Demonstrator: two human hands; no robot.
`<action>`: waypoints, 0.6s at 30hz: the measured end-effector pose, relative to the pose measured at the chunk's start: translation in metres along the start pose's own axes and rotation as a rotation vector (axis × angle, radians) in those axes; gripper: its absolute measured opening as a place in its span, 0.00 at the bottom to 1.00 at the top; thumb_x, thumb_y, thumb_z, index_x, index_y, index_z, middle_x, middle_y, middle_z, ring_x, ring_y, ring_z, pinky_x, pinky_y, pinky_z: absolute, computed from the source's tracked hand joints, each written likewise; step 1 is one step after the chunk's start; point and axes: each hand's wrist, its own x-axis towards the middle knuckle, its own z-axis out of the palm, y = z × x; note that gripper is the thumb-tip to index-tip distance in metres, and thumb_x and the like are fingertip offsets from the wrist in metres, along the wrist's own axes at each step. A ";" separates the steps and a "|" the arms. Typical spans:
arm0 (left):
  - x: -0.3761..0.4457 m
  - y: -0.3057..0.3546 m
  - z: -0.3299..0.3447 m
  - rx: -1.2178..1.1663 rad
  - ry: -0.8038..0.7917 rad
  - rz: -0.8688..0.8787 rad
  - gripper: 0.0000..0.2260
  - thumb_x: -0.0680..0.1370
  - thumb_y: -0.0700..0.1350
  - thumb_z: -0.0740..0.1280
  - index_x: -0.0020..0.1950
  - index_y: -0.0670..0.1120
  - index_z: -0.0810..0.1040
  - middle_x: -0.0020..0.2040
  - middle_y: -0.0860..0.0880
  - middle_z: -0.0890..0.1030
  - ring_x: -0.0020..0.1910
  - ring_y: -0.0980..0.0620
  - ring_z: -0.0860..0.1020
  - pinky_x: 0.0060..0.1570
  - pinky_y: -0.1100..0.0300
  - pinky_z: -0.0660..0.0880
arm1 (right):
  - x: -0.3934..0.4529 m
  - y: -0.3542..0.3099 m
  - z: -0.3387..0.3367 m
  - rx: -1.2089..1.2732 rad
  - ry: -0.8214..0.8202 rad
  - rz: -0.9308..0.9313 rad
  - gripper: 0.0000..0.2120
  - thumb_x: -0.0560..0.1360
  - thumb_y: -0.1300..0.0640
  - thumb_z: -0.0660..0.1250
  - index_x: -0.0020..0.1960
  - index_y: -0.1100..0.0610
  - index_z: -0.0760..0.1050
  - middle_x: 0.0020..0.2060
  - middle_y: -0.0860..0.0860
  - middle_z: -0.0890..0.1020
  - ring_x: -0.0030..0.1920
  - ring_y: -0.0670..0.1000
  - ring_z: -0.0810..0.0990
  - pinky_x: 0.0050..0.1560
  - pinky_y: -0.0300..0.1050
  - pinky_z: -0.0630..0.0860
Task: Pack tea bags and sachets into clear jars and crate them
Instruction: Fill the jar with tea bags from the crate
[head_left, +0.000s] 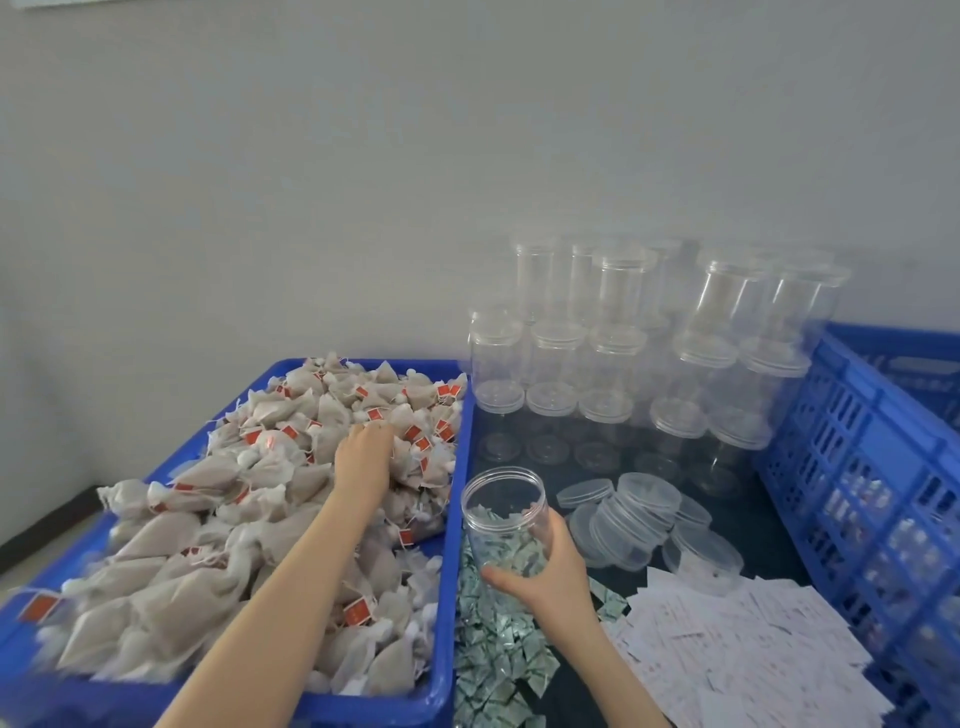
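Nearest the camera, green-and-white sachets (496, 670) lie heaped on the dark table (748, 499) just right of the blue tray (448, 597), with a spread of white paper slips (737, 649) further right. Above the sachets, the right hand (545, 571) grips an open clear jar (506, 519) low on its wall, thumb curled across the front and fingers wrapped behind; the jar stands upright with no lid and holds a few sachets at its bottom. The left hand (363, 462) reaches across the tray and rests palm-down on the pile of tea bags (218, 545), which are beige pouches with red tags; its fingertips are buried among the bags, so whether they pinch one cannot be told. Just right of the held jar, loose clear lids (641, 512) lie tumbled together on the table. Further back, stacked empty jars (623, 353) with lids on stand in rows against the grey wall (363, 156). Along the right edge runs a blue slatted crate (872, 467), its contents blurred.
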 end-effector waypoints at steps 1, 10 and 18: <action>0.001 -0.002 -0.004 -0.031 -0.007 -0.010 0.15 0.76 0.35 0.66 0.60 0.47 0.75 0.57 0.46 0.79 0.56 0.47 0.77 0.53 0.56 0.74 | 0.000 0.000 0.000 -0.001 0.000 -0.002 0.41 0.61 0.52 0.84 0.65 0.38 0.64 0.64 0.37 0.73 0.65 0.41 0.72 0.64 0.43 0.68; -0.004 -0.015 -0.045 -0.528 0.002 -0.074 0.04 0.79 0.44 0.66 0.49 0.45 0.79 0.43 0.47 0.81 0.42 0.47 0.79 0.44 0.53 0.77 | 0.000 -0.003 0.004 -0.022 -0.040 0.001 0.38 0.57 0.47 0.82 0.59 0.33 0.65 0.61 0.30 0.71 0.62 0.30 0.69 0.58 0.34 0.66; -0.032 0.019 -0.105 -1.073 -0.196 0.310 0.07 0.77 0.42 0.68 0.53 0.53 0.81 0.44 0.58 0.83 0.45 0.62 0.81 0.45 0.69 0.75 | 0.002 -0.002 0.007 -0.053 -0.042 -0.009 0.38 0.62 0.54 0.84 0.60 0.35 0.64 0.60 0.31 0.72 0.59 0.28 0.70 0.51 0.24 0.67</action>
